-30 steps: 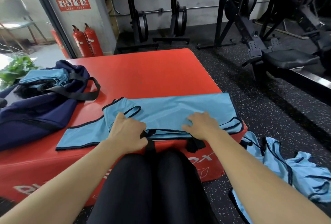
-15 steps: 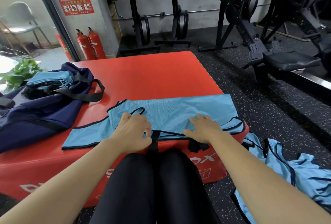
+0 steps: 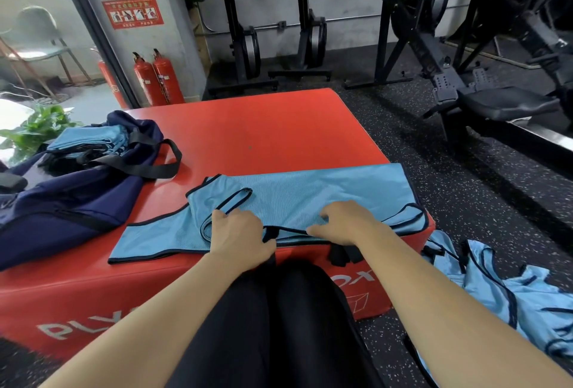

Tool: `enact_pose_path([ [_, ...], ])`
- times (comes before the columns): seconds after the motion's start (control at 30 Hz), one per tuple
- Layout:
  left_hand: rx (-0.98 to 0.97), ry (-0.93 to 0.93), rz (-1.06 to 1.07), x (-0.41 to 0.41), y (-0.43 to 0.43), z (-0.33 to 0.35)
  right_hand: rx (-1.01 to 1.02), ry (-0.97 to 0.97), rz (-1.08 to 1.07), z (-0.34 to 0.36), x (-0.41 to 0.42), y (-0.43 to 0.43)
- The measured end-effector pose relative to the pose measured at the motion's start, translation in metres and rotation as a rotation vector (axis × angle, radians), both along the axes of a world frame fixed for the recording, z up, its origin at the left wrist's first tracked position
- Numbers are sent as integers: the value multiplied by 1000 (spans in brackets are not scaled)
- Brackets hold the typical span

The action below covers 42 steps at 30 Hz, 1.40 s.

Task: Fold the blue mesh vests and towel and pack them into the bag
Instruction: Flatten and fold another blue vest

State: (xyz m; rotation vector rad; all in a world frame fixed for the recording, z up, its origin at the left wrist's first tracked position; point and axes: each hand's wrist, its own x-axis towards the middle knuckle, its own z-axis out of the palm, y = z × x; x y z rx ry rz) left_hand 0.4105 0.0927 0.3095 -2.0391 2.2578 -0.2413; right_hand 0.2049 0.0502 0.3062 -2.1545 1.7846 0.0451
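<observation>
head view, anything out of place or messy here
Yes: a crumpled heap of blue vests lies on the floor right of the red box, unfolded, unlike the flat vest on top.

Spread vest: we see light blue mesh with a fine grain, edged in dark navy trim.
Box: bright red on the top and sides; we see pale grey lettering on its near face.
Bag: at the left, dark navy with black straps.
Folded vests: light blue, lying in the bag's mouth.
Floor vests: near right, we find the same light blue with dark trim.
Floor: black, flecked with small white specks.
Extinguishers: red, far left.
Sign: red with pale figures.
Plant: green.
Trousers: plain black.
</observation>
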Motion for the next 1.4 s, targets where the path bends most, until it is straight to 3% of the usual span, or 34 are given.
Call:
enact_pose_path([
  [0.1,-44,146,23,-1,3,-1,13,-12,-1,2,-2,1],
  [0.27,-118,225,-44,7,19,0,19,-8,-12,3,-2,4],
  [0.37,-24,144,-170,10,28,-5,44,-20,-17,4,0,6],
  [0.5,128,117,-172,15,23,-5,77,-20,17,4,-1,8],
  [0.57,120,191,-135,13,16,2,106,11,40,4,-3,11],
  [0.7,-112,433,-72,-3,-12,9,90,7,39,4,-9,17],
  [0.8,-46,537,-143,-23,-39,5,-73,-8,-30,6,-24,18],
  [0.93,161,464,-283,-58,-65,-8,-330,219,-123,6,-69,10],
  [1.1,338,146,-345,-85,-76,-20,-163,175,-211,-2,-129,6],
  [1.2,428,157,-283,-84,-78,-30,-246,104,-220,-2,-149,12],
  [1.33,426,137,-280,-83,-73,-43,-230,369,-179,3,-160,15],
  [1.4,417,124,-275,-84,-74,-45,-336,386,-164,9,-149,13],
])
